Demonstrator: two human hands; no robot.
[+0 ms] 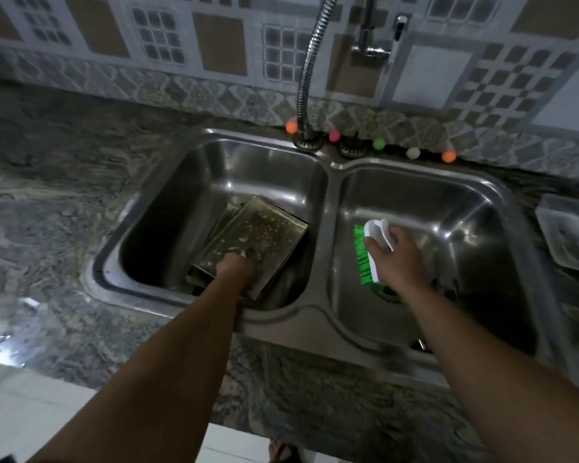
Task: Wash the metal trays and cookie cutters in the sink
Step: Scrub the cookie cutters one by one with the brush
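One tray (258, 235) under left fingers (244, 253)

I see a white-backed scrubbing brush with bright green bristles (368, 253), a dull brass-toned rectangular metal tray flecked with pale spots (254, 235), and a grey-brown mottled stone worktop (64, 195).

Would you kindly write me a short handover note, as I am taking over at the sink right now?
Left hand: grips the near edge of the top metal tray, tilted in the left basin; more trays are stacked under it.
Right hand: holds the green scrub brush over the right basin.
Done: the tray looks wet and speckled, not clean.
Left: scrub and rinse the trays. No cookie cutters are visible.
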